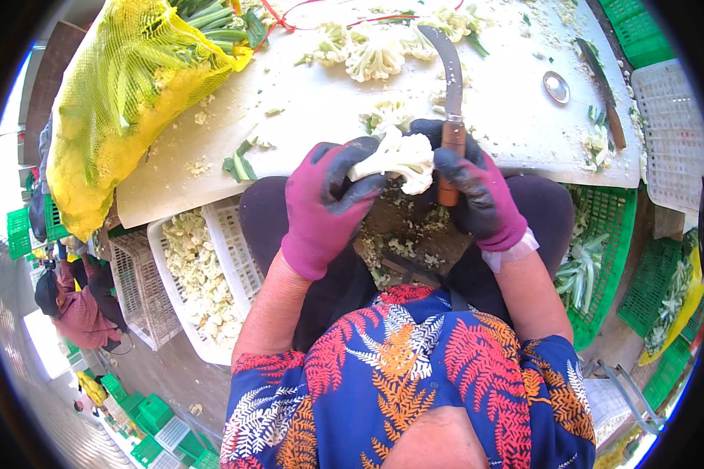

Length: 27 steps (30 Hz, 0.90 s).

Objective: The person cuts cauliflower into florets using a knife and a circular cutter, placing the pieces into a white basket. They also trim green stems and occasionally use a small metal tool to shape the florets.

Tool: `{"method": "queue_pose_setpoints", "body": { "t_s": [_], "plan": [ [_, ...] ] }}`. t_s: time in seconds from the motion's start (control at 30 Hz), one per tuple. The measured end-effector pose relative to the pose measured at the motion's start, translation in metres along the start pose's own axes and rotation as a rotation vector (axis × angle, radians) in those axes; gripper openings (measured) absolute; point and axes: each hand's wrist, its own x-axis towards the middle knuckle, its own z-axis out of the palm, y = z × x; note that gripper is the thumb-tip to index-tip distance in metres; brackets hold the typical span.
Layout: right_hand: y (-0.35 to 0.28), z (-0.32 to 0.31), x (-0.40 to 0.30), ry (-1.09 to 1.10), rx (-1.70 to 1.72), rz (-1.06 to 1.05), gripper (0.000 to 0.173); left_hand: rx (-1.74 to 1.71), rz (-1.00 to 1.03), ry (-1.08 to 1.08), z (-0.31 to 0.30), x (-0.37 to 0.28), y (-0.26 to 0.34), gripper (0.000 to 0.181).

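Both of my hands wear purple gloves with black-coated palms and fingers. My left hand (337, 196) pinches the stem end of a white cauliflower floret (400, 159) over my lap. My right hand (472, 182) grips the wooden handle of a curved knife (454, 88), its blade pointing up and away over the table. The fingers of that hand are close beside the floret's head; whether they touch it is hard to tell. Just beyond my hands, on the white tabletop (305, 105), lie a cut cauliflower piece (387, 114) and larger cauliflower pieces (375, 55).
A yellow mesh bag (135, 111) of green stalks leans at the table's left. A white crate (158, 252) holds florets; a green crate (613, 264) at right holds leaves. A second knife (601, 88) and a round metal object (556, 87) lie right. Another person (85, 311) sits far left.
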Motion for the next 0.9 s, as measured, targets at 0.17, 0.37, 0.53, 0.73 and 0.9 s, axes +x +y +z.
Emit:
{"method": "queue_pose_setpoints", "body": {
  "t_s": [0.17,0.37,0.53,0.73,0.9],
  "plan": [
    [0.030,-0.002,-0.008,-0.084,0.325,0.159,0.043,-0.442,-0.120,0.049,0.010,-0.015,-0.009,0.042],
    [0.054,0.006,-0.016,-0.087,0.303,0.195,0.037,-0.670,-0.327,-0.018,0.024,-0.013,0.002,0.047],
    [0.047,-0.009,-0.004,-0.009,-0.071,0.173,0.027,-0.503,-0.286,-0.044,0.035,-0.004,-0.006,0.046],
    [-0.013,-0.057,0.017,0.310,-0.945,-0.269,0.035,-0.870,-0.478,0.078,0.052,0.012,-0.016,0.047],
    [-0.057,-0.117,0.038,0.563,-1.526,-0.219,0.038,-0.862,-0.626,0.078,0.042,0.017,-0.023,0.042]
  ]
}}
